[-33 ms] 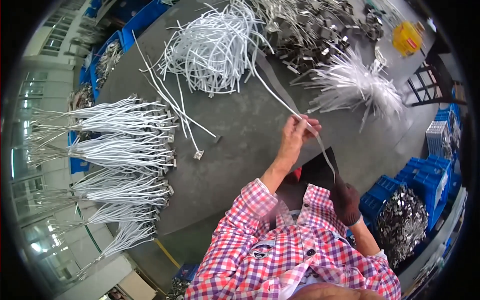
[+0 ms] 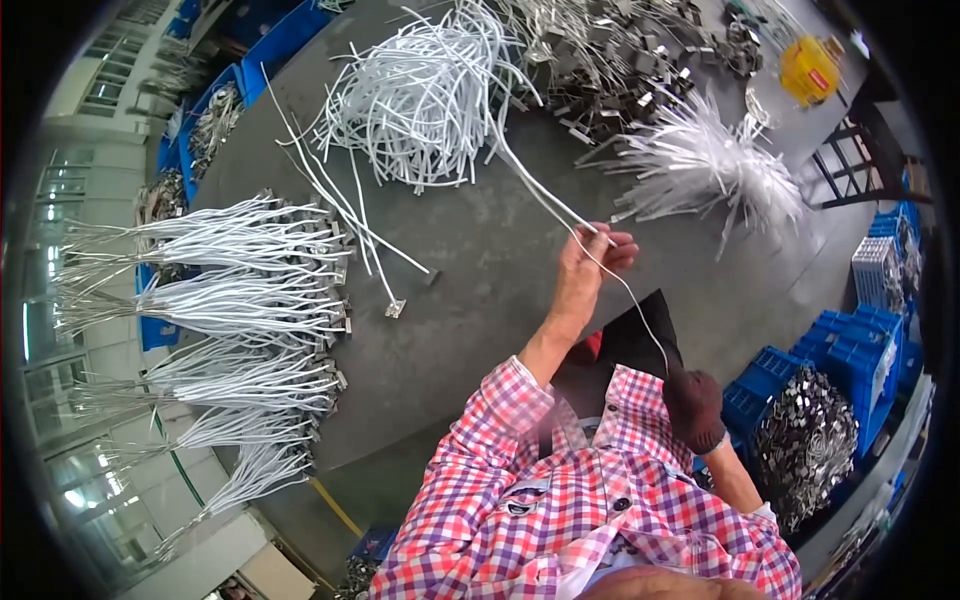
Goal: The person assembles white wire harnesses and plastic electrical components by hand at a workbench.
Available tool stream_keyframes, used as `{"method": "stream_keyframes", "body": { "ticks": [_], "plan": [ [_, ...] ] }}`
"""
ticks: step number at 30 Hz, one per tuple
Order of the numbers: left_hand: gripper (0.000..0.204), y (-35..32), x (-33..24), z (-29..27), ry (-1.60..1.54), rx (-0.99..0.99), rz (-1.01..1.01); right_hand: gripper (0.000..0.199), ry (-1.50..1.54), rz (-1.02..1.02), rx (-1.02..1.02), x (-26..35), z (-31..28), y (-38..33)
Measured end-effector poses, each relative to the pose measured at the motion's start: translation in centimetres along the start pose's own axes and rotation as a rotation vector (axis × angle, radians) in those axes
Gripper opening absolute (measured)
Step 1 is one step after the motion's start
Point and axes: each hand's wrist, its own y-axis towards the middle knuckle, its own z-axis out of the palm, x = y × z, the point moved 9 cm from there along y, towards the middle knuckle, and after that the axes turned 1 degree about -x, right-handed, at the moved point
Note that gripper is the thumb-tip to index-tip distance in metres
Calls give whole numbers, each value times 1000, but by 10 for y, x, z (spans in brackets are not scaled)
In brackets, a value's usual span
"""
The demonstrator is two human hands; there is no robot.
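Both hands are on one white cable [image 2: 560, 205]. The bare left hand [image 2: 590, 262] is raised over the grey counter [image 2: 480, 270], fingers pinched closed around the cable where it comes off the loose heap of white cables [image 2: 425, 95]. The right hand [image 2: 693, 405], in a dark glove, is low by the checked shirt and closed on the cable's near end; the strand runs taut and thin between the two hands.

Along the left side of the counter lie neat bundles of white cables with metal ends [image 2: 250, 290], fanned side by side. A few single cables [image 2: 350, 225] lie apart between the bundles and the heap. Farther back sit a pile of small metal clips [image 2: 610, 60], a bunch of white plastic ties [image 2: 710, 160] and a yellow tape dispenser [image 2: 808, 68]. Blue crates [image 2: 850, 345] stand to the right, one holding metal parts [image 2: 805, 445].

As I judge it, the risk lies in the heap: the cable's far stretch is tangled among others, so a hard pull could drag neighbours along or snag and scatter the pile toward the clips. The thin strand could also slip from the gloved hand, since its grip there is hard to see clearly.
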Motion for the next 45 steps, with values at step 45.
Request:
{"method": "stream_keyframes", "body": {
  "ticks": [45],
  "plan": [
    [21,-94,-78,41,287,72,85,40,143,-249,-51,32,-18,-21]
  ]
}}
